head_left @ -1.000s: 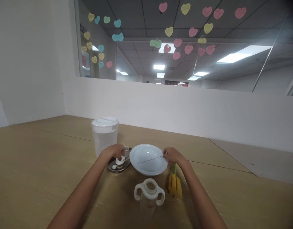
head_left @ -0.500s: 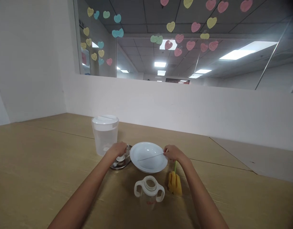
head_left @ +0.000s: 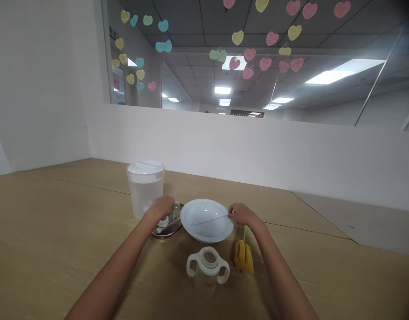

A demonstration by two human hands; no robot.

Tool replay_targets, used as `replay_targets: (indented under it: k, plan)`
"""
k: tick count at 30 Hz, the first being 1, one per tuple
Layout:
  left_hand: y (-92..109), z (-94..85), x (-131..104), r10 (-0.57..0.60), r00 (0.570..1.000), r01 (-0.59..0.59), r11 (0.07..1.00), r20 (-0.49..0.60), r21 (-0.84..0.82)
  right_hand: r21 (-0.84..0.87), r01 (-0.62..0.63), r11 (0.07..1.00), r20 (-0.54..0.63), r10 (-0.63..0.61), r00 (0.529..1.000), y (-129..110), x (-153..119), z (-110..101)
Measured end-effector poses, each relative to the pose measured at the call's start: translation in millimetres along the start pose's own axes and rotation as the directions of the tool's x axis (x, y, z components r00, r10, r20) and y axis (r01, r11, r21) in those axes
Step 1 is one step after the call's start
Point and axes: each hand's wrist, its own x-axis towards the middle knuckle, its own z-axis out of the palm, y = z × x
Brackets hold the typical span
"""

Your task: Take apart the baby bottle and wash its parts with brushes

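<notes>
My left hand reaches over an oval metal tray, its fingers curled down and mostly hidden behind its back. On the tray lie a white ring-shaped piece, a small clear cap and a thin piece with a pale tip. Between thumb and fingers, my right hand pinches a thin straight stick, which slants down across the white bowl. Nearer me stands a clear baby bottle with a white two-handled collar, its top open.
A lidded translucent plastic pitcher stands behind the tray at left. Below my right wrist lies a yellow sponge brush with a green handle. The brown-covered table meets a white wall under a window.
My left hand has shifted slightly left over the tray, and the clear cap beside it shows more. My right hand and the stick look almost unmoved.
</notes>
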Motion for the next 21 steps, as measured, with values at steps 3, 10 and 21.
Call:
replay_targets:
  k: [3, 10, 21]
  plan:
    - [11.0, 5.0, 0.9, 0.021, 0.999, -0.021, 1.000, -0.026, 0.013, -0.010, -0.006, 1.000, -0.010, 0.006, 1.000, 1.5, 0.8, 1.0]
    - [26.9, 19.2, 1.5, 0.079, 0.996, -0.077, 0.996, -0.034, 0.050, -0.036, -0.032, 0.999, -0.053, 0.030, 0.998, 10.6, 7.5, 8.7]
    - [11.8, 23.4, 10.3, 0.041, 0.999, -0.040, 0.998, -0.027, 0.038, -0.065, -0.011, 0.998, -0.125, 0.003, 0.992, 19.6, 18.0, 16.1]
